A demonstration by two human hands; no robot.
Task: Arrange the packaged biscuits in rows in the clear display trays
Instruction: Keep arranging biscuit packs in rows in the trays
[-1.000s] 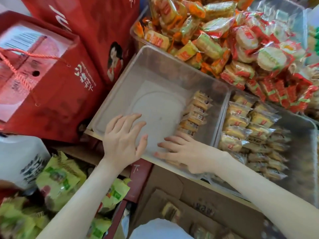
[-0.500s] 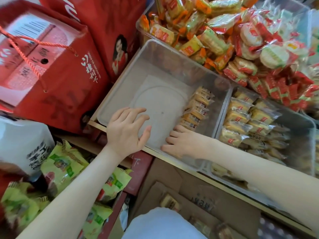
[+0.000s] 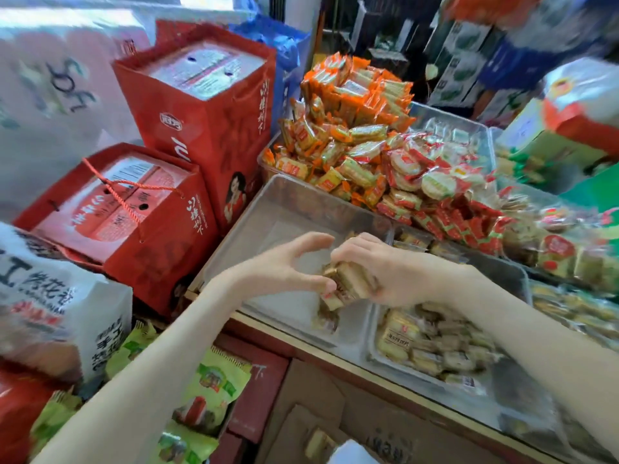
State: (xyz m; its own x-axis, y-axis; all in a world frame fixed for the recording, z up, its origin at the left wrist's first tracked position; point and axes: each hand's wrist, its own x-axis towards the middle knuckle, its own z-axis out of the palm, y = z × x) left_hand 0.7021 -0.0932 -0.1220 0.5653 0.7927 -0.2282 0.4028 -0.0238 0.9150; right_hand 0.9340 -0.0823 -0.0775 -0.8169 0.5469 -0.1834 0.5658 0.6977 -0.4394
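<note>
A clear display tray sits at the shelf's front edge, mostly bare inside. Over its right side both hands meet on a stack of yellow-brown packaged biscuits. My right hand curls over the top of the stack and grips it. My left hand pinches the stack's left end with thumb and fingertips, the index finger arched above. One packet lies on the tray floor below. A second clear tray to the right holds rows of the same biscuits. The frame is blurred.
Red gift boxes stand left of the tray. Behind it, trays are heaped with orange and red-wrapped snacks. A white bag and green packets lie at lower left. An open cardboard box sits under the shelf.
Both hands lifted off the tray's front rim and closed together on a stack of biscuits at the tray's right side. The camera tilted up, showing more of the shelf.
</note>
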